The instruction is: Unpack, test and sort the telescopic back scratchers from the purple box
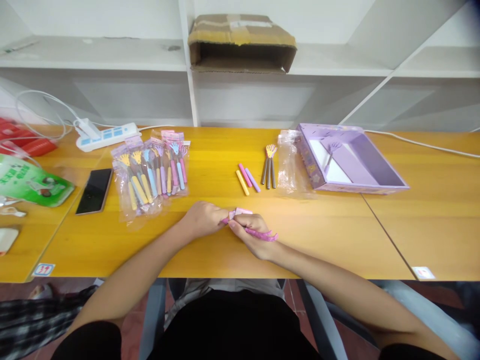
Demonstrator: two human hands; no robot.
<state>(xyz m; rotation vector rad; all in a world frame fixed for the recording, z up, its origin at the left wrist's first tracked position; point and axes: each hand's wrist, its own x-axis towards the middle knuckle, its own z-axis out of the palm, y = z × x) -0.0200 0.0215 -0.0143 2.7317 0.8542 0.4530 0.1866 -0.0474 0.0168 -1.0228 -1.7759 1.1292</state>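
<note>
Indoors, yellow table [337, 235], white shelves [112, 55], pink scratcher [263, 234] held

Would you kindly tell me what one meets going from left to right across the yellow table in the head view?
green pouch → black phone → packets of coloured scratchers → left hand → right hand, both on a pink scratcher → clear bag → purple box

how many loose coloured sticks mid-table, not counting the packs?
3. Yellow stick, pink stick and purple stick lie side by side, left of the metal-handled scratchers. The left hand and right hand grip a pink piece; more may be hidden there.
</note>
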